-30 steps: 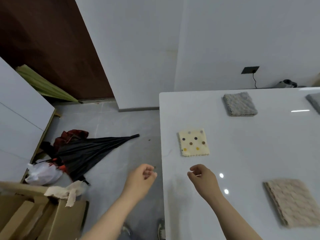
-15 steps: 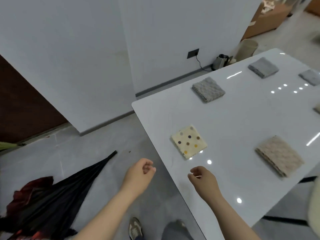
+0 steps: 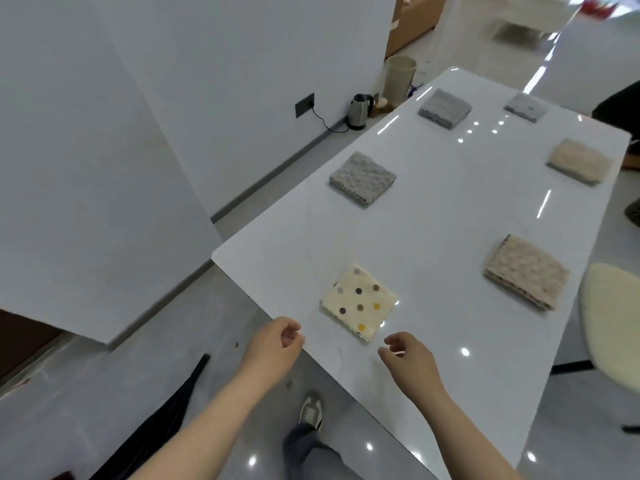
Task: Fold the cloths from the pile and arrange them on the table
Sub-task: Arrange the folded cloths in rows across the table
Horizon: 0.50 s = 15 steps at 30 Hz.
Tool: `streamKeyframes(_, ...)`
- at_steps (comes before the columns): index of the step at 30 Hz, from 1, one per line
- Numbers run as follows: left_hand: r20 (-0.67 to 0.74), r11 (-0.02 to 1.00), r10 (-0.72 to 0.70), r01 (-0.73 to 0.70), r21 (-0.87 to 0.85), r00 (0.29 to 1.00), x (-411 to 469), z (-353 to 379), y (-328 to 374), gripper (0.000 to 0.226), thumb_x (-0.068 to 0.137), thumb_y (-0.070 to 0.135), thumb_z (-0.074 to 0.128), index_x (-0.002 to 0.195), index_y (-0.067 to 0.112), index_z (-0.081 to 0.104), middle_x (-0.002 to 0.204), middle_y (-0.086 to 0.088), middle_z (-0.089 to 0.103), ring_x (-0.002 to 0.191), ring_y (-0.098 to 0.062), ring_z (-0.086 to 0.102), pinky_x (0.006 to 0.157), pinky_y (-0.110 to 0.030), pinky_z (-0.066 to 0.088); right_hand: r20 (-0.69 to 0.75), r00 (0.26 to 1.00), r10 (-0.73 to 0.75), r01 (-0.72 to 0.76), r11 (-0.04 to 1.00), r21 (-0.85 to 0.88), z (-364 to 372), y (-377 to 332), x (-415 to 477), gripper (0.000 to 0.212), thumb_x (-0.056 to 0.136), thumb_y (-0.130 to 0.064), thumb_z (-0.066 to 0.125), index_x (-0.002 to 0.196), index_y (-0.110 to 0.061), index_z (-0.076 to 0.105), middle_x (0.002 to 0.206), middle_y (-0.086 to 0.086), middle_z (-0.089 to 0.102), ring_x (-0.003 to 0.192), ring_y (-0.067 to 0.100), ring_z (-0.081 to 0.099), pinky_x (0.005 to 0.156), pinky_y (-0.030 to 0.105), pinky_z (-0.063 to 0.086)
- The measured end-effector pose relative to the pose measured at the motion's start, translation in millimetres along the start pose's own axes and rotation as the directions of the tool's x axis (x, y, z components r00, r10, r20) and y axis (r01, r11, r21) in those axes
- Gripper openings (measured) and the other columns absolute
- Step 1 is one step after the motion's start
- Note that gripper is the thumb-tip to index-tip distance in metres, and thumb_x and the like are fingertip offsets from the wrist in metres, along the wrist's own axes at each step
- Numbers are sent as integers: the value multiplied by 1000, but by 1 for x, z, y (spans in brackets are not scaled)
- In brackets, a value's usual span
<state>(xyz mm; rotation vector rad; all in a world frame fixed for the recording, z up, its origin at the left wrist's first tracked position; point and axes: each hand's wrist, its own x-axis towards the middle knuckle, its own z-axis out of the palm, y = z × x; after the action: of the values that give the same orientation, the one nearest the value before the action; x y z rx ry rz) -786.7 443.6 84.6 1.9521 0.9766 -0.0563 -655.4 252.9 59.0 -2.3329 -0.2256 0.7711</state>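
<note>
Several folded cloths lie spread over the white table [image 3: 433,237]. Nearest is a cream polka-dot cloth [image 3: 360,302]; a beige one [image 3: 524,271] lies to its right and a grey one [image 3: 362,178] farther back. Two more grey cloths [image 3: 445,108] [image 3: 524,107] and another beige cloth [image 3: 579,161] lie at the far end. My left hand [image 3: 273,348] hovers over the floor just off the table's near edge, fingers loosely curled, holding nothing. My right hand [image 3: 408,358] hangs above the table's near edge, just in front of the polka-dot cloth, also loosely curled and empty.
A kettle [image 3: 358,110] and a beige bin [image 3: 400,77] stand on the floor by the wall. A cream chair seat [image 3: 613,327] is at the table's right side. A black umbrella [image 3: 166,420] lies on the floor at lower left. My shoe [image 3: 310,410] is below.
The view has swung right and up, bringing the far end of the table and more folded cloths into sight. Both hands keep the same loose, empty pose near the polka-dot cloth.
</note>
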Motion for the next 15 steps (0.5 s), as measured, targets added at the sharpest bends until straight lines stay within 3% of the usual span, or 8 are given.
streamKeyframes(4, 47, 994, 53, -58, 97, 997, 39, -11, 10, 18, 93, 22, 54, 110, 17, 59, 101, 6, 60, 79, 4, 53, 63, -9, 40, -24, 998, 57, -56, 998, 40, 4, -13, 23, 31, 90, -24, 59, 120, -14, 57, 111, 1, 59, 94, 13, 57, 74, 22, 42)
streamKeyframes(10, 109, 981, 81, -98, 168, 991, 86, -6, 22, 21, 93, 23, 54, 112, 17, 59, 108, 4, 62, 85, -6, 57, 71, -18, 40, -25, 989, 148, -145, 986, 76, 7, -20, 45, 36, 90, -23, 57, 124, -13, 55, 112, 2, 57, 95, 14, 55, 74, 23, 41)
streamKeyframes(15, 230, 974, 82, -127, 190, 970, 109, 10, 28, 28, 93, 25, 53, 120, 18, 55, 118, 4, 58, 96, -10, 56, 82, -21, 42, -46, 966, 255, -246, 958, 147, 15, -19, 47, 39, 90, -22, 57, 127, -12, 51, 97, -5, 55, 78, 4, 53, 59, 17, 41)
